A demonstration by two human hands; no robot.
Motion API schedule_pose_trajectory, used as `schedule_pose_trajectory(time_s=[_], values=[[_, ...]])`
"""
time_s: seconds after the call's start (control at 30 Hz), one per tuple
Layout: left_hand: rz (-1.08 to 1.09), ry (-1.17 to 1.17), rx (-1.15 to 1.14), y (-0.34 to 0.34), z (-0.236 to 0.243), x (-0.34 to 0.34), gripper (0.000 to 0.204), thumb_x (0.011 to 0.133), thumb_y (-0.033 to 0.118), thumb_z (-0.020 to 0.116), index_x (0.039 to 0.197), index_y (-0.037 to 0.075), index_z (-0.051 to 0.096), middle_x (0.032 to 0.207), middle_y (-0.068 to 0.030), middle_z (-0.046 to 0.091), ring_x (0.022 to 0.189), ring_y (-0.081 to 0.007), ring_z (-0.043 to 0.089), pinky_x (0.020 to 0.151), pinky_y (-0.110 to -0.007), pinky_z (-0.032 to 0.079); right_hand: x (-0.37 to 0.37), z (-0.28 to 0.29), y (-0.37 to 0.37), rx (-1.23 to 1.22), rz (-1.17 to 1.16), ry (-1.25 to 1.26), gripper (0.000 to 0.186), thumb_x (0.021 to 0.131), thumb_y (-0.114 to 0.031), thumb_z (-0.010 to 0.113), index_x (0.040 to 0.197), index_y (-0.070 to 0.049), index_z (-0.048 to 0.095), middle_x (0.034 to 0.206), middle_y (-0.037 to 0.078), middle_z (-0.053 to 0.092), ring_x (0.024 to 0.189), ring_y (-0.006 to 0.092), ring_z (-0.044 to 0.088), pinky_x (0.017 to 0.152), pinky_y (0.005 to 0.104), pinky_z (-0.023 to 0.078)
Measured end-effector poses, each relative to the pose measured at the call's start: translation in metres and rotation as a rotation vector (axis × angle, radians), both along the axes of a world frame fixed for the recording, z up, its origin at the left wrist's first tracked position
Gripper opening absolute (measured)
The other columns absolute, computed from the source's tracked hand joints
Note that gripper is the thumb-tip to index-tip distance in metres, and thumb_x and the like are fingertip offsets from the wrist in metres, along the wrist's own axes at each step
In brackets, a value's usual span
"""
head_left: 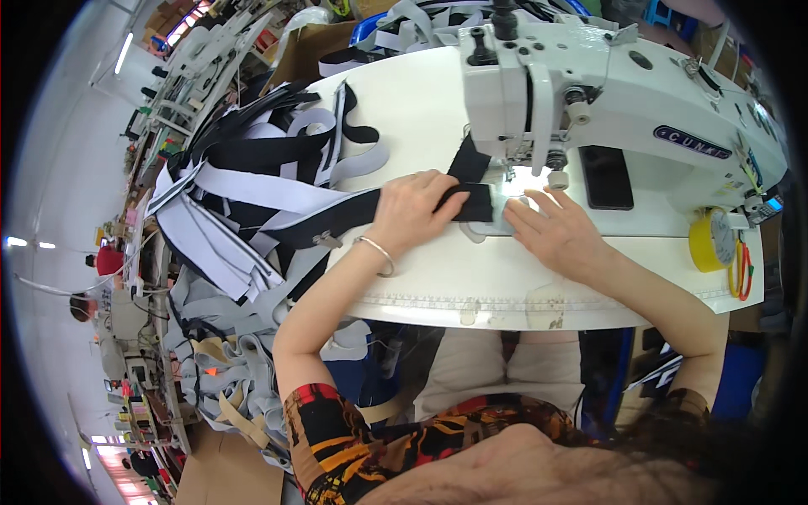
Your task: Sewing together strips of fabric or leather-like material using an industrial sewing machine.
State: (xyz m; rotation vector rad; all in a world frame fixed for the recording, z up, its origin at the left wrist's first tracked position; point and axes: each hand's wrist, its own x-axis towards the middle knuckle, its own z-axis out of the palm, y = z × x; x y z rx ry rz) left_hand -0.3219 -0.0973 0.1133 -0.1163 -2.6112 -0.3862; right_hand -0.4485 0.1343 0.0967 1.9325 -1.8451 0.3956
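My left hand [417, 210], with a bangle at its wrist, grips a black fabric strip [352, 217] between thumb and fingers. The strip's cut end [480, 203] pokes out to the right of the thumb, just in front of the presser foot area of a white sewing machine [513, 93]. Behind the hand, another black strip length [465, 162] runs away from me on the bed. A small metal clasp or zipper pull [326, 241] sits on the strip's near edge. My right hand [560, 237] lies with fingers stretched on the machine bed beside the lit needle area.
Black and pale strips [252, 181] pile up on the table's left. A dark phone [606, 178] lies under the machine arm. Yellow tape [711, 240] and small scissors [741, 271] are at the right edge. Grey fabric [231, 379] heaps below left; a ruler strip [471, 305] lines the front edge.
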Motion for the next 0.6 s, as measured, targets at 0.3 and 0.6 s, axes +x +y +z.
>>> schedule_pose_trajectory(time_s=[0.3,0.6], values=[[-0.009,0.242,-0.24,-0.012,0.035,0.021,0.018,0.073,0.016,0.072,0.088,0.008,0.069,0.071,-0.0026,0.064,0.057,-0.0222,0.06,0.052,-0.032,0.047,-0.004,-0.003,0.001,0.118,0.024,-0.144,0.036,0.089,-0.026,0.065,0.118,-0.006,0.062,0.129,0.008,0.057,0.121,0.0254,0.052,0.089,0.0385,0.047],[-0.013,0.074,-0.307,-0.002,0.0,-0.013,0.028,0.076,0.028,0.076,0.074,0.01,0.055,0.064,-0.0047,0.057,0.054,-0.0218,0.059,0.05,-0.034,0.048,-0.011,-0.006,0.007,0.09,0.061,-0.132,0.04,0.087,-0.024,0.065,0.122,-0.006,0.061,0.126,0.008,0.056,0.103,0.0233,0.054,0.098,0.043,0.042]])
